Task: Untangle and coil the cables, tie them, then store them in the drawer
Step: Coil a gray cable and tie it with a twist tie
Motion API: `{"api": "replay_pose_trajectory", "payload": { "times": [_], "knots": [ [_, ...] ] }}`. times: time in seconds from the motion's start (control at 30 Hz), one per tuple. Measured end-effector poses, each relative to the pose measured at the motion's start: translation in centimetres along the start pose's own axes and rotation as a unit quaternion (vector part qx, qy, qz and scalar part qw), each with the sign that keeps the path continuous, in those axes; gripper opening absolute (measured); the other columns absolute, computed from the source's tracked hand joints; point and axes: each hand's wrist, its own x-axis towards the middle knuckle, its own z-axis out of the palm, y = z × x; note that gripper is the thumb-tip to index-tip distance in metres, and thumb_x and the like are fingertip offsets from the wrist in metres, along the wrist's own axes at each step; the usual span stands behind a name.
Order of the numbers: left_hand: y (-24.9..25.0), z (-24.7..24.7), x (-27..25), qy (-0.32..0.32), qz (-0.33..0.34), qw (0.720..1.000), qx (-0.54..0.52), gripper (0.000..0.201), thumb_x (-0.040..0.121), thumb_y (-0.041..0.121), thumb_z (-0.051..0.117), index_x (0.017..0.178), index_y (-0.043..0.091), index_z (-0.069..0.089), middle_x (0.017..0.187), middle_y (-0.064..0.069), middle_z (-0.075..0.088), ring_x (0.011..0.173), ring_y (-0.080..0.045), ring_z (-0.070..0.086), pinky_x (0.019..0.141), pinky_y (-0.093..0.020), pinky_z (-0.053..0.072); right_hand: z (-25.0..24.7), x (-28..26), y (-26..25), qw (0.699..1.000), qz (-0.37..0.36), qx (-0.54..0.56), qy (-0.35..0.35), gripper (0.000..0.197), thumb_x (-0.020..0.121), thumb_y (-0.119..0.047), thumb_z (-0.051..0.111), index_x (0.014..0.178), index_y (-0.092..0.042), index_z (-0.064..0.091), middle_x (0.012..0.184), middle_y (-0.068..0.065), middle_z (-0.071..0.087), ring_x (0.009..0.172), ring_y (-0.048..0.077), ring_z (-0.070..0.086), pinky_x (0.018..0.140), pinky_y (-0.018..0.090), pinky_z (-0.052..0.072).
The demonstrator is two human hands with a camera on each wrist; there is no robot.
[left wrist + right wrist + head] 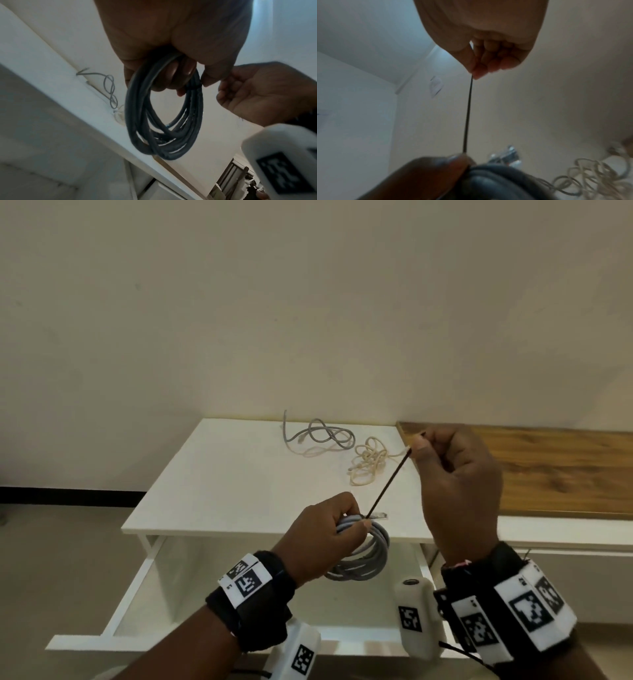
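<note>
My left hand [337,529] grips a coiled grey cable [368,556] above the open drawer [137,577]; the coil [163,115] hangs from its fingers. A thin black tie [388,484] runs taut from the top of the coil up to my right hand [416,445], which pinches its free end between thumb and forefinger. In the right wrist view the tie [468,115] stretches from those fingertips down to my left thumb. A loose grey cable [320,436] and a tangled beige cable [368,460] lie at the back of the white table [222,474].
The drawer's white front panel [85,643] juts toward me below my wrists. A wooden-topped surface [548,470] adjoins the table on the right. A bare wall stands behind, and floor lies to the left.
</note>
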Motion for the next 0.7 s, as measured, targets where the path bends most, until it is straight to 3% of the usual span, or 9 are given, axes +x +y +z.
{"api": "replay_pose_trajectory", "payload": {
  "times": [0.07, 0.13, 0.2, 0.3, 0.4, 0.53, 0.63, 0.7],
  "knots": [
    [-0.3, 0.5, -0.2, -0.008, -0.054, 0.997, -0.046, 0.03, 0.093, 0.037, 0.059, 0.077, 0.012, 0.052, 0.058, 0.009, 0.046, 0.054, -0.008, 0.04, 0.056, -0.026, 0.035, 0.2, 0.3, 1.6, 0.992, 0.103, -0.017, -0.074, 0.012, 0.096, -0.029, 0.058, 0.093, -0.02, 0.064, 0.078, -0.009, 0.066, 0.067, 0.005, 0.055, 0.064, 0.027, 0.041],
    [-0.5, 0.7, -0.2, -0.012, -0.131, 0.976, -0.174, 0.031, 0.097, 0.031, 0.057, 0.077, 0.008, 0.056, 0.052, 0.005, 0.04, 0.047, -0.011, 0.034, 0.051, -0.027, 0.029, 0.6, 0.1, 2.7, 0.969, 0.165, -0.042, -0.177, 0.03, 0.096, -0.048, 0.047, 0.108, -0.024, 0.062, 0.09, -0.01, 0.068, 0.078, 0.002, 0.059, 0.071, 0.029, 0.045],
    [-0.5, 0.2, 0.1, -0.003, -0.179, 0.946, -0.271, 0.034, 0.101, 0.031, 0.051, 0.08, 0.006, 0.058, 0.052, 0.001, 0.035, 0.045, -0.013, 0.028, 0.05, -0.027, 0.026, 1.5, -0.8, 3.5, 0.939, 0.184, -0.044, -0.287, 0.037, 0.097, -0.055, 0.043, 0.109, -0.025, 0.063, 0.098, -0.008, 0.068, 0.089, 0.008, 0.062, 0.081, 0.034, 0.048],
    [-0.5, -0.7, 0.3, 0.013, -0.194, 0.922, -0.335, 0.037, 0.103, 0.031, 0.047, 0.075, 0.009, 0.057, 0.051, 0.0, 0.03, 0.045, -0.014, 0.025, 0.05, -0.027, 0.028, 3.0, -2.4, 4.1, 0.898, 0.166, -0.061, -0.403, 0.026, 0.094, -0.047, 0.057, 0.104, -0.025, 0.065, 0.096, -0.007, 0.069, 0.085, 0.012, 0.066, 0.081, 0.034, 0.054],
    [-0.6, -1.3, 0.2, 0.006, -0.198, 0.913, -0.357, 0.037, 0.103, 0.031, 0.044, 0.072, 0.013, 0.055, 0.051, -0.001, 0.032, 0.045, -0.014, 0.026, 0.053, -0.029, 0.026, 3.4, -2.9, 4.4, 0.896, 0.173, -0.012, -0.409, 0.019, 0.087, -0.038, 0.069, 0.101, -0.027, 0.064, 0.091, -0.002, 0.073, 0.074, 0.013, 0.071, 0.077, 0.042, 0.06],
    [-0.7, -1.4, 0.3, -0.013, -0.21, 0.904, -0.372, 0.047, 0.101, 0.039, 0.046, 0.064, 0.017, 0.063, 0.049, -0.003, 0.037, 0.044, -0.015, 0.03, 0.055, -0.032, 0.027, 3.0, -2.6, 4.4, 0.892, 0.186, 0.02, -0.412, 0.016, 0.087, -0.031, 0.072, 0.098, -0.021, 0.066, 0.085, -0.001, 0.076, 0.072, 0.018, 0.072, 0.079, 0.047, 0.059],
    [-1.0, -1.6, 0.3, -0.037, -0.209, 0.912, -0.35, 0.049, 0.099, 0.052, 0.044, 0.074, 0.017, 0.068, 0.054, -0.01, 0.052, 0.044, -0.018, 0.04, 0.054, -0.031, 0.034, 2.9, -2.7, 4.5, 0.892, 0.187, 0.017, -0.411, 0.018, 0.086, -0.032, 0.074, 0.097, -0.019, 0.067, 0.083, 0.001, 0.075, 0.071, 0.019, 0.073, 0.078, 0.047, 0.059],
    [-1.3, -1.8, 0.2, -0.042, -0.217, 0.922, -0.317, 0.057, 0.097, 0.06, 0.04, 0.084, 0.013, 0.069, 0.069, -0.017, 0.065, 0.053, -0.022, 0.053, 0.055, -0.031, 0.044, 3.0, -2.8, 4.5, 0.892, 0.188, 0.011, -0.411, 0.018, 0.086, -0.032, 0.075, 0.094, -0.019, 0.067, 0.081, 0.003, 0.075, 0.069, 0.019, 0.072, 0.076, 0.045, 0.06]
  ]
}}
